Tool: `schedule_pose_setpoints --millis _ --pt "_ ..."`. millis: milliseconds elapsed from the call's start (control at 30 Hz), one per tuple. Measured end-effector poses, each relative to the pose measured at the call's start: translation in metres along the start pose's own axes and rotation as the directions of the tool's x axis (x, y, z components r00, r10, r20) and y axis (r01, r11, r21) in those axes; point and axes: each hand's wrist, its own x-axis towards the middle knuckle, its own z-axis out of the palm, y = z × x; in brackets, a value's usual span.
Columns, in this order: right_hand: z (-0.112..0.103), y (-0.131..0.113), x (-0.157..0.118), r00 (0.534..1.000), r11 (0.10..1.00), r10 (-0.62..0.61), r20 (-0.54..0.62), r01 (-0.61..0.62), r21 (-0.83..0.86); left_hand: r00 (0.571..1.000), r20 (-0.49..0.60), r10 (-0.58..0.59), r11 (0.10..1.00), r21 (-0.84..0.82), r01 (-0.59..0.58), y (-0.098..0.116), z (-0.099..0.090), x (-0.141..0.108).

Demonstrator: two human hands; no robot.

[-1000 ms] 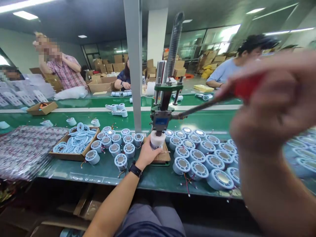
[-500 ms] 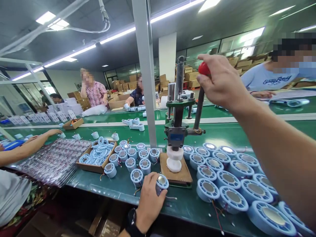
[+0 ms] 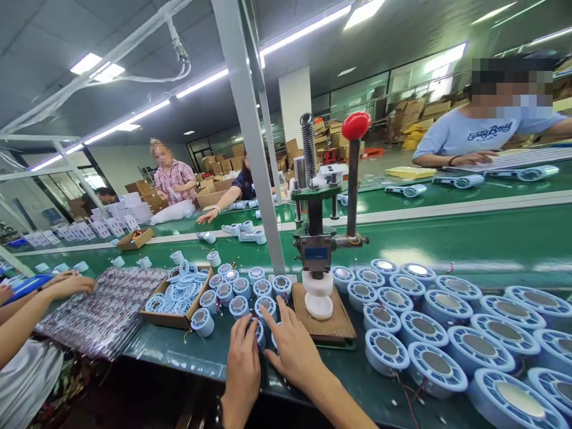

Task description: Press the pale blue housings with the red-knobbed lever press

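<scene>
My left hand [image 3: 243,363] is curled on a light-blue round housing [image 3: 258,335] at the bench's front edge. Beside it, my right hand [image 3: 297,342] has its fingers spread, with thumb and forefinger on either side of another housing, mostly hidden by the hand. A hand press [image 3: 316,250] stands just beyond, its red-knobbed lever [image 3: 356,125] upright and untouched. Below its white upper block, a white round pad [image 3: 319,307] rests on a brown board. Several housings [image 3: 239,305] with silver centres and thin wires stand behind my hands.
Many more housings [image 3: 423,328] crowd the bench right of the press. To the left are a carton of blue rings [image 3: 183,292] and a bubble-wrap sheet [image 3: 100,304] under a co-worker's arm [image 3: 58,292]. A grey post [image 3: 250,131] rises behind; other people sit across the green belt.
My right hand has let go of the press lever's red knob and come down beside my left. My left hand has shifted a little left. The view has turned slightly.
</scene>
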Motion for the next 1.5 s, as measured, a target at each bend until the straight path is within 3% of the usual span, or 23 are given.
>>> schedule_pose_setpoints --millis 133,267,367,533,600,767,867,967,1067,1167,1267,1333,1367,1433,1500 --pt "-0.015 -0.005 0.019 0.995 0.999 -0.052 0.086 0.053 -0.008 0.996 -0.046 -0.080 0.991 -0.114 0.074 0.000 0.009 -0.007" --pt "-0.016 0.001 0.007 0.987 0.995 -0.102 0.120 0.104 -0.008 0.984 0.030 -0.174 0.945 -0.274 0.175 0.014 -0.001 -0.012" --pt "-0.019 0.003 -0.003 0.984 0.996 -0.090 0.157 0.092 -0.007 0.968 0.079 -0.238 0.882 -0.400 0.249 0.023 -0.005 -0.016" --pt "-0.027 -0.003 0.000 0.973 0.993 -0.101 0.210 0.112 -0.041 0.937 0.166 -0.308 0.698 -0.629 0.341 0.024 -0.007 -0.018" --pt "-0.028 -0.006 0.001 0.969 0.991 -0.100 0.227 0.118 -0.063 0.934 0.198 -0.299 0.693 -0.627 0.355 0.019 -0.013 -0.016" --pt "-0.025 -0.009 -0.006 0.970 0.986 -0.091 0.226 0.119 -0.114 0.988 0.007 -0.157 0.935 -0.321 0.151 0.002 -0.031 0.015" --pt "-0.024 -0.009 -0.011 0.972 0.984 -0.109 0.210 0.135 -0.114 0.998 0.033 0.057 0.997 -0.057 -0.055 -0.007 -0.025 0.049" --pt "-0.025 -0.007 -0.020 0.978 0.988 -0.116 0.172 0.132 -0.084 0.970 0.163 0.178 0.949 0.233 -0.213 -0.013 -0.009 0.073" --pt "-0.028 0.000 -0.038 0.987 0.993 -0.113 0.113 0.115 -0.010 0.963 0.186 0.196 0.859 0.441 -0.260 -0.022 0.005 0.078" --pt "-0.038 0.012 -0.070 0.997 0.996 -0.072 0.035 0.070 0.048 0.962 0.161 0.221 0.821 0.502 -0.273 -0.037 0.013 0.073" --pt "-0.062 0.029 -0.114 0.989 0.995 0.019 -0.149 -0.004 0.098 0.960 0.148 0.239 0.833 0.476 -0.281 -0.051 0.015 0.068" --pt "-0.089 0.050 -0.141 0.934 0.990 0.130 -0.334 -0.104 0.094 0.962 0.136 0.238 0.852 0.446 -0.274 -0.056 0.014 0.065" --pt "-0.106 0.064 -0.152 0.881 0.980 0.199 -0.429 -0.185 0.076 0.962 0.131 0.238 0.860 0.433 -0.272 -0.057 0.014 0.064" --pt "-0.144 0.100 -0.160 0.736 0.920 0.329 -0.591 -0.390 0.026 0.961 0.131 0.245 0.868 0.412 -0.277 -0.058 0.013 0.064" --pt "-0.185 0.145 -0.151 0.599 0.807 0.422 -0.680 -0.590 -0.019 0.959 0.125 0.256 0.870 0.403 -0.285 -0.059 0.013 0.064"
